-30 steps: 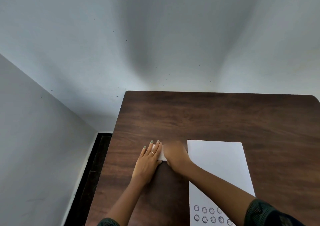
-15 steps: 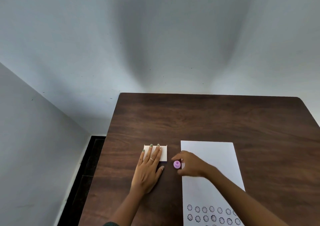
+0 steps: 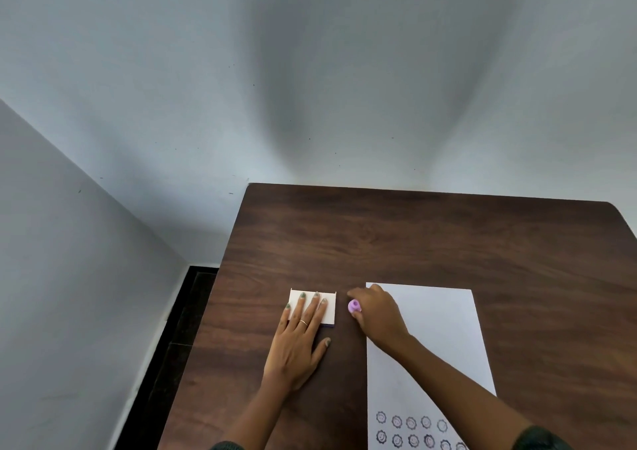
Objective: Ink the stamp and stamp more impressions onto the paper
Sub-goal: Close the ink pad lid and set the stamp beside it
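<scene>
A white sheet of paper [image 3: 444, 339] lies on the brown table [image 3: 413, 235], with rows of round stamped impressions [image 3: 412, 429] at its near end. Left of the paper sits a small white ink pad box [image 3: 329, 303]. My left hand [image 3: 300, 339] lies flat on it, fingers spread over the lid. My right hand [image 3: 375, 315] is at the paper's top left corner, its fingers closed around a small purple stamp [image 3: 354, 306] that sits between the box and the paper.
The table stands against a pale wall in a corner. Its left edge [image 3: 220, 277] drops to a dark floor strip [image 3: 172, 346]. The far half of the tabletop is bare wood.
My right hand came off the ink pad box and moved right with the purple stamp. The box lid now shows shut under my left hand. The view shifted a little.
</scene>
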`<state>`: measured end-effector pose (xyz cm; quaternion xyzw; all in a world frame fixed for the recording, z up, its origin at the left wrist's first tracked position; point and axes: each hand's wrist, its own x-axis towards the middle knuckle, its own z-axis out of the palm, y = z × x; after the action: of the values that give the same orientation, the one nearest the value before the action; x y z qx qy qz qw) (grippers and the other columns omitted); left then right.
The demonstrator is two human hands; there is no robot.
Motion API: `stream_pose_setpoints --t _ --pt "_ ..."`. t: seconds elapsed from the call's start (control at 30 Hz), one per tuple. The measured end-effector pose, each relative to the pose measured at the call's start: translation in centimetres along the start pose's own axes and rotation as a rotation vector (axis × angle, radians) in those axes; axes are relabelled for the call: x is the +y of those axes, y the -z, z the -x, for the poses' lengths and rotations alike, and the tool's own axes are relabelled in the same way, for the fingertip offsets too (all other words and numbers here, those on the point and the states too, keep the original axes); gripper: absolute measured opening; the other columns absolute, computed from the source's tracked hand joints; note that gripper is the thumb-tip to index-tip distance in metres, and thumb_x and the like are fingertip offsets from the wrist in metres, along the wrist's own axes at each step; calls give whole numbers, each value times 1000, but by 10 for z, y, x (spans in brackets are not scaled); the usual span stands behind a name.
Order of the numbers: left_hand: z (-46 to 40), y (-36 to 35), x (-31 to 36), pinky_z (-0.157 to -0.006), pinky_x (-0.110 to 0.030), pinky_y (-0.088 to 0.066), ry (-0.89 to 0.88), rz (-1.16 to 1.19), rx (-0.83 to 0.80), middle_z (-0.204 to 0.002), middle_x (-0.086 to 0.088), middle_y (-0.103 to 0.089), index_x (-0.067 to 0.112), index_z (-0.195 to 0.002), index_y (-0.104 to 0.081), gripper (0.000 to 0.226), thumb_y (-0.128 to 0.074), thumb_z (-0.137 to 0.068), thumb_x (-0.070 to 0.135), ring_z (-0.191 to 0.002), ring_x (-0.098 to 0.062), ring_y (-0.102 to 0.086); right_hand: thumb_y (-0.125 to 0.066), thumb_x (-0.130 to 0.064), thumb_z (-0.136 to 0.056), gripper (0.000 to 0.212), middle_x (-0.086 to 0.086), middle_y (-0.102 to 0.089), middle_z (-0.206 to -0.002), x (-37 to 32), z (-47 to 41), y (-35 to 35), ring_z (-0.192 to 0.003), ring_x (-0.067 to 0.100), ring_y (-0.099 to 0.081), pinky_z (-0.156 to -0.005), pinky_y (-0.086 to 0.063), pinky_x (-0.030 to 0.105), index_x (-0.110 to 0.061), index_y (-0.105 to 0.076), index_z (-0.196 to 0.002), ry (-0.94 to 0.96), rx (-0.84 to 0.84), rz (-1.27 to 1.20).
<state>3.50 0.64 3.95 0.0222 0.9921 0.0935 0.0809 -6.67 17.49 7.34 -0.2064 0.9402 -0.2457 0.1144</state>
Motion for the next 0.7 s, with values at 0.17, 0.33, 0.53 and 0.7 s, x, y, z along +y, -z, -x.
stream_pose_setpoints --t 0.17,0.33,0.53,0.7 --pt "0 0 0 -114 -43 1 4 -4 -6 -158 1 -4 23 -150 -5 65 -23 -94 52 -145 -24 2 -47 -27 -91 27 9 -69 -105 -4 -8 -7 -92 21 -59 -80 -50 30 -15 -64 -109 58 29 73" --pt "0 -1 1 -114 -42 0 6 1 2 -158 1 -6 23 -149 -5 65 -25 -94 51 -145 -24 1 -53 -28 -89 32 9 -68 -113 -2 -8 -13 -98 21 -60 -85 -50 31 -16 -60 -117 53 15 83" --pt "-2 -3 0 -115 -42 5 11 14 5 -157 4 1 26 -149 2 66 -22 -94 53 -145 -22 6 -59 -46 -80 58 4 -51 -139 19 14 -1 -125 23 -49 -102 -39 37 -19 -49 -130 -9 72 67" --pt "-3 -2 3 -115 -41 0 20 26 16 -158 3 -3 25 -149 -1 67 -26 -94 52 -146 -22 3 -41 -51 -86 61 10 -38 -148 56 50 4 -134 34 -38 -109 -25 48 -18 -42 -137 -73 95 206"
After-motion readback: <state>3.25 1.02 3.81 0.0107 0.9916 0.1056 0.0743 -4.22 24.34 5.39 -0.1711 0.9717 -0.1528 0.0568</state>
